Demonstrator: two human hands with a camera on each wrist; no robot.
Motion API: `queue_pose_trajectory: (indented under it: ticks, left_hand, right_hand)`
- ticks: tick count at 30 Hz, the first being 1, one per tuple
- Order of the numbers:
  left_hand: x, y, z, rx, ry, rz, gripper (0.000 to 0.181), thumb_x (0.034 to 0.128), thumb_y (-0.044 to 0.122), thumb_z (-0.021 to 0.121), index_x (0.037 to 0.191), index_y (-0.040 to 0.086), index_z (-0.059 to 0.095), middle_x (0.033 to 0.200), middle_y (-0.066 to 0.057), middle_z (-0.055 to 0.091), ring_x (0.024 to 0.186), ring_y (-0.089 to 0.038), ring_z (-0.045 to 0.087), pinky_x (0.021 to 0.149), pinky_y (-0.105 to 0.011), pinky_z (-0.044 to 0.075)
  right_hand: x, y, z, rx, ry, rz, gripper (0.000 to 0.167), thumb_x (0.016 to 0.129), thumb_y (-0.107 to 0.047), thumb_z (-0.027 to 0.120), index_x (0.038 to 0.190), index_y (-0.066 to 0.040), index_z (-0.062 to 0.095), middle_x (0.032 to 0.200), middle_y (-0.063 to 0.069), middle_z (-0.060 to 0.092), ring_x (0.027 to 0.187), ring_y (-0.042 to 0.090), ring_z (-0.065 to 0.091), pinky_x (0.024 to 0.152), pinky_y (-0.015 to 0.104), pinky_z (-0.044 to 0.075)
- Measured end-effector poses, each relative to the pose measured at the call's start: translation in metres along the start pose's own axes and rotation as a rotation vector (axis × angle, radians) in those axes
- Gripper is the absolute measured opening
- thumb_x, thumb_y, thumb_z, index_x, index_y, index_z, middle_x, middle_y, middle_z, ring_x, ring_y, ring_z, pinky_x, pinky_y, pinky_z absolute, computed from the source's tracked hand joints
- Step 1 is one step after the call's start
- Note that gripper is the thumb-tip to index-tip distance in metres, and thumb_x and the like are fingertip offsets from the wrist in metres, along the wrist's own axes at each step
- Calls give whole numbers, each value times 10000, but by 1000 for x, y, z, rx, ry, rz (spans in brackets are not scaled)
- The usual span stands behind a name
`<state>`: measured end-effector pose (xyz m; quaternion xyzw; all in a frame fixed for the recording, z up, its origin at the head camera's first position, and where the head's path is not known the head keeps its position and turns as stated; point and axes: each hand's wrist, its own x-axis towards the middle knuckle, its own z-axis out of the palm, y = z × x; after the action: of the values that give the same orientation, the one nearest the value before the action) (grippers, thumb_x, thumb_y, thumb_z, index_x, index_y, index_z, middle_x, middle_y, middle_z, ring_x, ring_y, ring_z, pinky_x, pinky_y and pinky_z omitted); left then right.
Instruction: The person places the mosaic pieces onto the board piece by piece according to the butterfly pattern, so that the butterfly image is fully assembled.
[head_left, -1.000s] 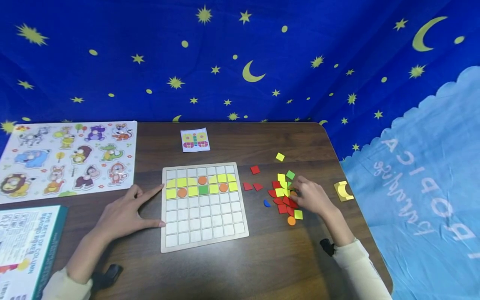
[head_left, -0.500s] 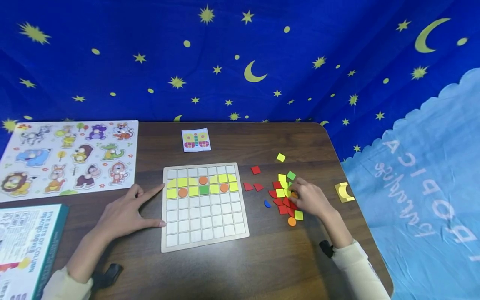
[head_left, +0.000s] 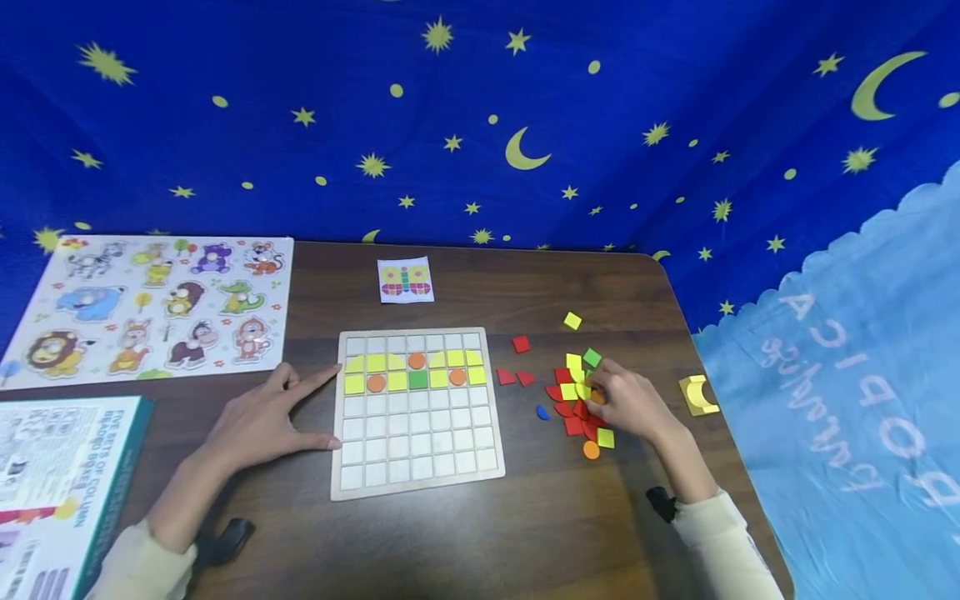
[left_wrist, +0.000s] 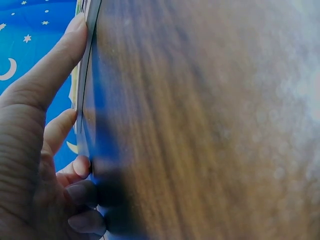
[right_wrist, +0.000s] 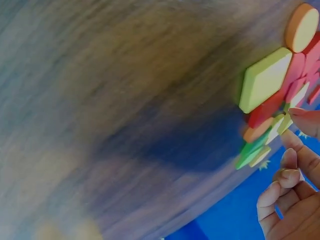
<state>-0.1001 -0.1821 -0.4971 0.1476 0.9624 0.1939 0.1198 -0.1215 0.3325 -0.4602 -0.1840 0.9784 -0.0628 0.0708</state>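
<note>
Head view: the grid board (head_left: 420,447) lies on the bench (head_left: 465,542), two rows filled, five bare. The left hand (head_left: 253,423), fingers apart, touches its left edge; whether the right hand (head_left: 634,402), among the loose tiles (head_left: 581,410), clamps one, I cannot tell.

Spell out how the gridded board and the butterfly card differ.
The gridded board is larger than the butterfly card. The board has pieces in two rows, while the card shows a whole butterfly. The left hand touches the board; neither hand touches the card. Both lie on the table and show yellow and green.
</note>
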Motion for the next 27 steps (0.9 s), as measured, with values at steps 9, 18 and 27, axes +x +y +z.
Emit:
queue_pose_trajectory:
  ticks: [9, 18, 27]
  left_hand:
    - [-2, -1, 0, -1, 10, -4, 1090, 634, 854, 663, 1538, 319, 371, 992, -42, 375, 613, -149, 338, 490, -296, 269]
    - [-1, -1, 1, -2, 3, -15, 1086, 639, 862, 650, 1542, 334, 356, 1002, -49, 384, 614, -151, 343, 494, -299, 263]
    - [0, 1, -1, 1, 2, -9, 1077, 645, 859, 649, 1541, 337, 357, 991, -46, 375, 614, -146, 329, 496, -298, 249]
  right_hand:
    - [15, -25, 0, -5, 21, -94, 272, 771, -197, 829, 966, -29, 742, 842, 29, 552, 628, 98, 440, 568, 255, 395]
    - [44, -70, 5, -9, 57, -214, 268, 792, -197, 807, 1001, -40, 748, 889, 34, 581, 609, 89, 423, 538, 229, 369]
    - [67, -115, 12, -12, 57, -334, 265, 820, -242, 797, 1008, -60, 754, 919, 37, 601, 691, 119, 504, 619, 263, 448]
